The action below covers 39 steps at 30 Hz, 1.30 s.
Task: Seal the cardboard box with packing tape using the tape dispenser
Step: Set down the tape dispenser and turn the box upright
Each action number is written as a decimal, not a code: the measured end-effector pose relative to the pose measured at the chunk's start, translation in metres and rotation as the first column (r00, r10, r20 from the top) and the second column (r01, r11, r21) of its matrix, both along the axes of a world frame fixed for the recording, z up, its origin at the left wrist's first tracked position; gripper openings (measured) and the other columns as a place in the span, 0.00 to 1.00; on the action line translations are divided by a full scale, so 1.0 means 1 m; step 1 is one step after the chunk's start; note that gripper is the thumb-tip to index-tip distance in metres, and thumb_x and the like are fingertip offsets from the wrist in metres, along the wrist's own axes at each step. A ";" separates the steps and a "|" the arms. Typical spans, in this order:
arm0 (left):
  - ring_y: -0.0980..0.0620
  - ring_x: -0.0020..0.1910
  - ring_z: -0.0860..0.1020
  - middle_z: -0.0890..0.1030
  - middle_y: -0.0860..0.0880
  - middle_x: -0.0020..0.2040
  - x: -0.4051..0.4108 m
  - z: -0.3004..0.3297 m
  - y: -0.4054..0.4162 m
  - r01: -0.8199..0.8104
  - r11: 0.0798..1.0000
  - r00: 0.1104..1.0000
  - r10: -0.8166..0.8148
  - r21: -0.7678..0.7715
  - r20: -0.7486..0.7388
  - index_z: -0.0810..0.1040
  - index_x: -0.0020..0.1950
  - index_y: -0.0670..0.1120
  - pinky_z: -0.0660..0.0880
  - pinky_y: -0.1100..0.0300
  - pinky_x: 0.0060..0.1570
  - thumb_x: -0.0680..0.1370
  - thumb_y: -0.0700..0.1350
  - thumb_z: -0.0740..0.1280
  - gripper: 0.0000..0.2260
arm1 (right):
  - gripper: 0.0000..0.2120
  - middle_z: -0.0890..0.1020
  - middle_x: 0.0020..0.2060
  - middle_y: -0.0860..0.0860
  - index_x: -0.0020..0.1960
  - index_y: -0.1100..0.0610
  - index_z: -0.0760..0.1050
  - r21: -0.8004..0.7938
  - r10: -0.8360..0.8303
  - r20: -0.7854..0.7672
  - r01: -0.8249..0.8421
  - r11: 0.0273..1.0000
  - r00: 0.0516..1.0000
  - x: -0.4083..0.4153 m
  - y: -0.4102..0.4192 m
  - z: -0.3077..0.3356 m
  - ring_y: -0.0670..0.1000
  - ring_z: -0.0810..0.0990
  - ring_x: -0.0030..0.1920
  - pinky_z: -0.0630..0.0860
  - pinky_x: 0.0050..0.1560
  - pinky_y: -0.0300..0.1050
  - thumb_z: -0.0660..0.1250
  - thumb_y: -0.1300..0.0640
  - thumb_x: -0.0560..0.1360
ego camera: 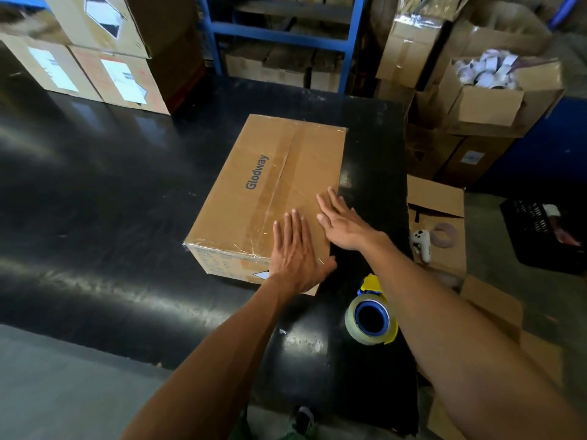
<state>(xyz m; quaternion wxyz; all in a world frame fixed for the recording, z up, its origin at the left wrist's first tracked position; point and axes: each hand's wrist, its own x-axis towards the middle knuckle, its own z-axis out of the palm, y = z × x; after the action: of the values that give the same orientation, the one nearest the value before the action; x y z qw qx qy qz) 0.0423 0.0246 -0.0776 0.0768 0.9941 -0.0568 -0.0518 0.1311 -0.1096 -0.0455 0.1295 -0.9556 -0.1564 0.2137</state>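
Tape laid, hands pressing it down.

The box (266, 198) sits mid-frame on the dark surface (95, 201), clear tape already along its top seam and over the near edge. Left hand (293, 252) and right hand (341, 222) lie flat and open on its lid, each grip holding nothing. The dispenser (371, 315) rests lower right, beside the box. Sealing looks nearly finished; any side strips cannot be judged.

A glossy black flat table (111, 192) carries a closed brown cardboard box (254, 198) and a yellow-and-blue tape dispenser (373, 315).
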 end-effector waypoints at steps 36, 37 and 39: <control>0.36 0.75 0.27 0.24 0.38 0.75 0.044 0.016 0.223 0.217 0.972 0.950 -0.188 0.094 -0.249 0.27 0.78 0.48 0.32 0.32 0.72 0.63 0.83 0.55 0.62 | 0.38 0.55 0.76 0.60 0.77 0.42 0.52 -0.170 -0.282 0.302 0.342 0.924 0.911 -0.024 0.081 0.007 0.64 0.51 0.75 0.47 0.74 0.63 0.44 0.25 0.73; 0.36 0.74 0.26 0.23 0.39 0.74 0.047 0.015 0.224 0.233 0.967 0.947 -0.202 0.101 -0.252 0.26 0.78 0.49 0.32 0.31 0.72 0.63 0.83 0.55 0.62 | 0.39 0.46 0.78 0.60 0.78 0.38 0.44 -0.197 -0.306 0.247 0.357 0.913 0.920 -0.018 0.068 0.002 0.65 0.42 0.77 0.39 0.74 0.65 0.40 0.22 0.71; 0.36 0.74 0.26 0.23 0.38 0.74 0.061 0.017 0.234 0.283 0.953 0.928 -0.243 0.109 -0.283 0.25 0.77 0.50 0.32 0.32 0.72 0.63 0.83 0.56 0.62 | 0.39 0.35 0.78 0.59 0.75 0.34 0.32 -0.193 -0.354 0.165 0.383 0.904 0.920 -0.018 0.060 -0.007 0.65 0.33 0.75 0.34 0.73 0.67 0.36 0.21 0.68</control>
<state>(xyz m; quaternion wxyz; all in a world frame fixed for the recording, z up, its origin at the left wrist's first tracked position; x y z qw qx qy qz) 0.1034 0.2586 -0.0605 0.0020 0.9643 -0.1750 -0.1986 0.1130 -0.0498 -0.0523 0.0503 -0.9878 0.0443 0.1408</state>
